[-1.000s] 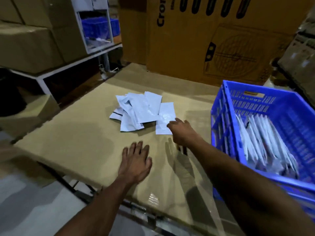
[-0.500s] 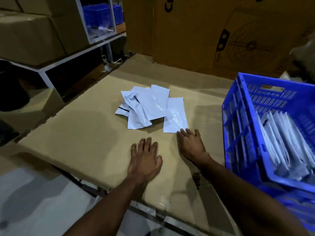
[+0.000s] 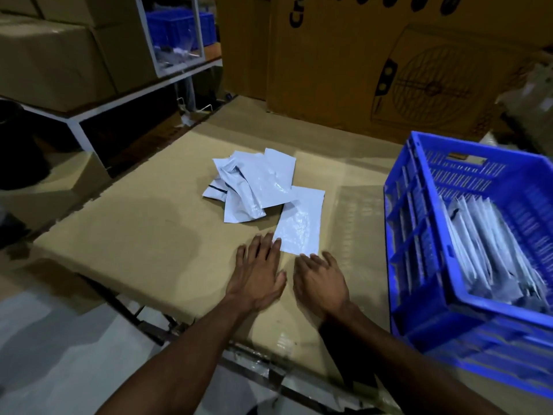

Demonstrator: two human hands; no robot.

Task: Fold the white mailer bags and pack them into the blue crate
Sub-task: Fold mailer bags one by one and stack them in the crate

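Observation:
A loose heap of white mailer bags [image 3: 254,187] lies in the middle of the cardboard-covered table [image 3: 134,235]. One flat white mailer bag [image 3: 300,223] lies apart, nearer to me. My left hand [image 3: 258,271] rests flat on the table with its fingertips touching that bag's near left corner. My right hand [image 3: 321,280] lies just below the bag's near edge, fingers slightly curled, holding nothing. The blue crate [image 3: 419,235] stands at the right, with several folded white bags standing in a row inside it.
Large brown cartons [image 3: 374,64] stand behind the table. At the left a white shelf [image 3: 98,106] carries cartons and a clear box with a blue crate [image 3: 176,25] inside. The table's near edge [image 3: 209,339] drops to a grey floor.
The single bag has slid towards me with my right hand, which drew back from its far end. My left hand moved forward to touch the bag's corner.

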